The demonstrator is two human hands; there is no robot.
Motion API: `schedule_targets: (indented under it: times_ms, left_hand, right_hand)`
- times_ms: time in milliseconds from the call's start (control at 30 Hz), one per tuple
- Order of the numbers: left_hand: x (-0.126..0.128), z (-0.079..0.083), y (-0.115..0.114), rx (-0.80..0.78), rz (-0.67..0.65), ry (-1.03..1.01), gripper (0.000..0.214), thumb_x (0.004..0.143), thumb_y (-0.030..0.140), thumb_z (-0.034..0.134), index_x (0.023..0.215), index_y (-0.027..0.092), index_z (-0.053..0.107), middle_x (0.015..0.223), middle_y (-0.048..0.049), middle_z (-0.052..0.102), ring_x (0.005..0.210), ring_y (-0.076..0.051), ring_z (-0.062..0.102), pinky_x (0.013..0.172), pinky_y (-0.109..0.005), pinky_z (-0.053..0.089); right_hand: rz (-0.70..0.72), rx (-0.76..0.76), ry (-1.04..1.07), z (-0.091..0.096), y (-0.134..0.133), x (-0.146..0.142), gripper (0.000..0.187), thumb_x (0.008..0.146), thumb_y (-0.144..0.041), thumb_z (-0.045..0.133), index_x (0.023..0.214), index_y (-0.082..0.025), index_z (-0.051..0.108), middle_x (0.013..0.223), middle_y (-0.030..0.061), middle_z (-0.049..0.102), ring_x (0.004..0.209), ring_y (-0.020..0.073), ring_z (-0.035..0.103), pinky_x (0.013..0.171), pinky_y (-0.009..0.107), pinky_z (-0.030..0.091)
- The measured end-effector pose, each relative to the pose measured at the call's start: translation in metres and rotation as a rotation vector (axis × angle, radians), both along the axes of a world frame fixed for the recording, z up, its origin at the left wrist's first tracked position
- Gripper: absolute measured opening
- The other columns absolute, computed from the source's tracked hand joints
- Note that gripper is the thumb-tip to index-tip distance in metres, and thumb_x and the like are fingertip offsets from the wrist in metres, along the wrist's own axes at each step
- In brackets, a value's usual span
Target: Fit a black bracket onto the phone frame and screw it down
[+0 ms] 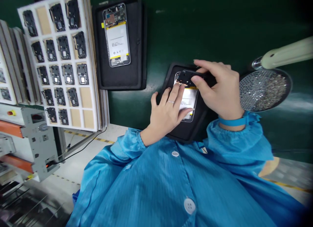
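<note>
Blue smock sleeves (pixel 171 181) nearest cam. Open phone (pixel 188 99) sits in black holder (pixel 182 129) on green tabletop (pixel 195 28). Risk: black cover part (pixel 187 77) goes on skewed if pressed off-line; phone could shift in holder. Left hand (pixel 168 111) flat, fingers together, pressing on phone. Right hand (pixel 220 86) pinching cover part at phone's top end.

Our left hand (pixel 168 108) lying flat near us, fingers stretched forward, our right hand (pixel 218 86) just beside it, fingertips pinched, wrist bent, both sleeved forearms drawn close.
</note>
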State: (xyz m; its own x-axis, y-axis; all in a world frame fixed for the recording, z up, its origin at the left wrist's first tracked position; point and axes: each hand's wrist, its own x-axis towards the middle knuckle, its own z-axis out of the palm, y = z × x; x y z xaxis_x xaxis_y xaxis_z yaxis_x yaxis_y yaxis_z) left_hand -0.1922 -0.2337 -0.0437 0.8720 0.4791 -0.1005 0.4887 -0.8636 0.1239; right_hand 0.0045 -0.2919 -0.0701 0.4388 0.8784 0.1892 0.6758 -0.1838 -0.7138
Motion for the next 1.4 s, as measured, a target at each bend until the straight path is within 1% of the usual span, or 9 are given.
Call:
schedule_targets:
  times_ms: [233,467,567,700,867,1000,1133,1267,1400]
  left_hand:
    - [0.003,0.002,-0.003,0.06,-0.118,0.057,0.087,0.112,0.07,0.046,0.175,0.011,0.042,0.174,-0.0158,0.045,0.154,-0.041,0.053,0.134,-0.05,0.039]
    - [0.004,0.003,-0.01,0.068,-0.114,0.025,0.094,0.107,0.074,0.055,0.173,0.008,0.046,0.171,-0.0204,0.049,0.15,-0.047,0.056,0.133,-0.054,0.04]
    - [-0.003,0.011,0.009,-0.06,-0.112,-0.076,0.083,0.111,0.07,0.05,0.167,0.008,0.054,0.167,-0.0199,0.054,0.147,-0.04,0.061,0.13,-0.052,0.044]
    - [-0.003,0.015,0.057,-0.202,-0.047,-0.211,0.041,0.12,0.04,0.048,0.152,0.019,0.066,0.159,-0.0088,0.063,0.139,-0.022,0.066,0.117,-0.036,0.054]
    - [0.011,-0.001,0.095,-0.176,-0.216,-0.29,0.043,0.116,0.024,0.054,0.158,0.026,0.061,0.167,-0.0056,0.057,0.15,-0.02,0.056,0.125,-0.038,0.042]
    - [0.015,-0.011,0.098,-0.193,-0.218,-0.233,0.043,0.119,0.029,0.048,0.16,0.029,0.06,0.162,-0.0044,0.062,0.145,-0.022,0.059,0.124,-0.043,0.039]
    - [0.014,-0.01,0.097,-0.199,-0.19,-0.178,0.04,0.118,0.04,0.053,0.155,0.031,0.064,0.159,-0.0036,0.065,0.146,-0.022,0.057,0.126,-0.045,0.036]
    - [0.015,-0.01,0.098,-0.192,-0.193,-0.23,0.035,0.117,0.035,0.057,0.149,0.027,0.069,0.155,-0.0051,0.068,0.144,-0.023,0.059,0.124,-0.045,0.038]
    - [0.015,-0.012,0.097,-0.18,-0.205,-0.26,0.033,0.118,0.032,0.055,0.147,0.029,0.07,0.153,-0.0056,0.069,0.143,-0.025,0.058,0.12,-0.047,0.041]
  right_hand:
    - [-0.008,-0.018,-0.017,-0.002,-0.001,0.0,0.041,0.107,-0.049,0.062,0.142,-0.03,0.069,0.117,0.004,0.08,0.114,0.0268,0.075,0.111,0.059,0.055]
    - [-0.003,-0.027,-0.052,0.0,0.001,-0.002,0.038,0.107,-0.049,0.06,0.136,-0.028,0.073,0.114,0.0049,0.079,0.11,0.0254,0.076,0.107,0.055,0.057]
    - [-0.014,-0.003,-0.005,0.004,0.003,-0.004,0.036,0.107,-0.047,0.059,0.131,-0.026,0.075,0.112,0.0058,0.079,0.107,0.0237,0.076,0.1,0.047,0.059]
    - [0.003,0.038,0.056,0.01,0.005,-0.007,0.034,0.107,-0.045,0.058,0.125,-0.023,0.078,0.11,0.0073,0.079,0.1,0.0214,0.074,0.087,0.04,0.059]
    - [0.029,-0.011,0.1,0.013,0.009,-0.007,0.037,0.107,-0.045,0.056,0.125,-0.022,0.079,0.11,0.009,0.079,0.098,0.021,0.073,0.084,0.037,0.058]
    - [0.04,-0.042,0.047,0.012,0.001,-0.004,0.039,0.107,-0.048,0.057,0.129,-0.024,0.078,0.12,0.0103,0.078,0.112,0.0249,0.073,0.098,0.045,0.06]
    - [-0.002,-0.081,-0.121,0.006,-0.017,-0.003,0.038,0.104,-0.051,0.062,0.13,-0.028,0.077,0.143,0.0118,0.071,0.129,0.031,0.068,0.116,0.059,0.051]
    - [-0.027,-0.128,-0.237,-0.004,-0.027,-0.005,0.04,0.102,-0.054,0.066,0.134,-0.032,0.075,0.163,0.0114,0.059,0.145,0.0348,0.058,0.122,0.065,0.044]
    - [-0.052,-0.083,-0.27,-0.013,-0.028,-0.009,0.035,0.104,-0.049,0.065,0.133,-0.033,0.075,0.161,0.0099,0.061,0.148,0.0334,0.057,0.125,0.066,0.042]
